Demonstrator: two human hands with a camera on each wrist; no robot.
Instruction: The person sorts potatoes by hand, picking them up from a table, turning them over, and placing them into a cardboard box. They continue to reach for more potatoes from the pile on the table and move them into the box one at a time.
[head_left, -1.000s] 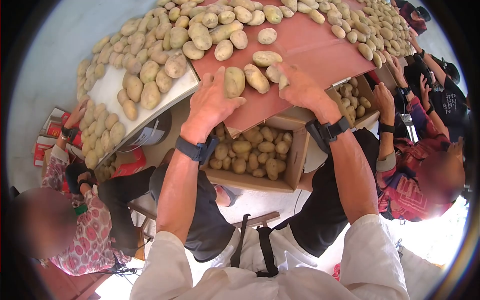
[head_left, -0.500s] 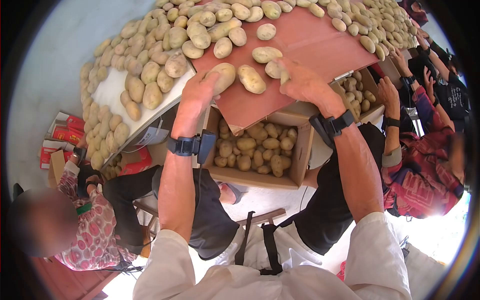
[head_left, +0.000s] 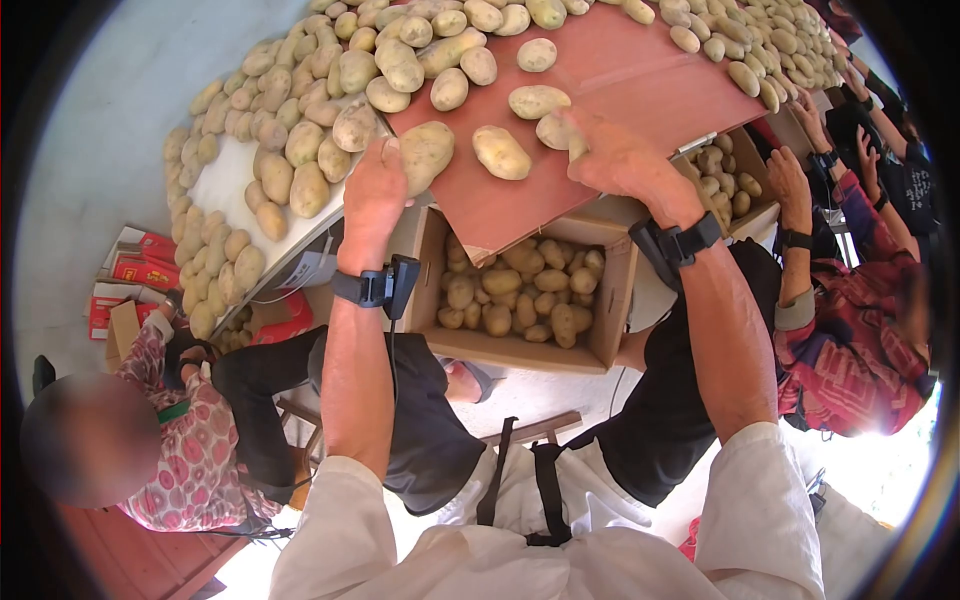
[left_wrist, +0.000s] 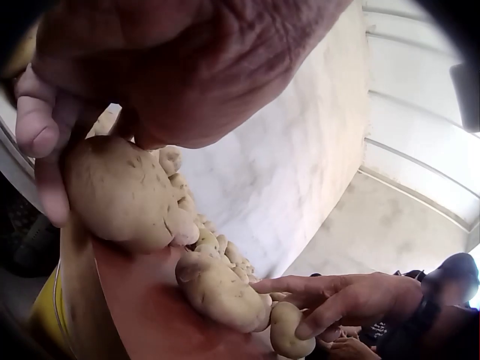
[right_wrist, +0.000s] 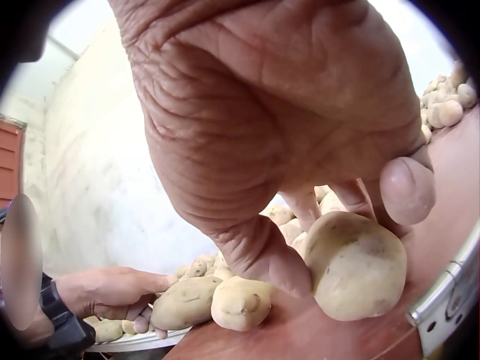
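Note:
My left hand [head_left: 376, 190] grips a large oval potato [head_left: 427, 155] near the left edge of the red board [head_left: 630, 75]. In the left wrist view its fingers curl beside that same pale, pitted potato [left_wrist: 124, 195]. My right hand [head_left: 625, 158] holds a rounder potato [head_left: 554, 130] at the middle of the board. Thumb and fingertips close about this potato [right_wrist: 356, 266] in the right wrist view. Between the two hands lies a loose oval potato [head_left: 502, 153]. Another potato [head_left: 538, 101] sits just behind the right hand's one.
Below the board's front edge stands a cardboard box [head_left: 520, 350] with many potatoes inside. A second box [head_left: 755, 190] of potatoes is to the right. Heaped potatoes [head_left: 285, 100] cover the white surface at the left. People sit on both sides, one person's hand [head_left: 790, 185] close to the right box.
My left hand has pulled the large potato leftward, away from the loose oval one, which has turned slightly. My right hand stays at nearly the same spot with its potato.

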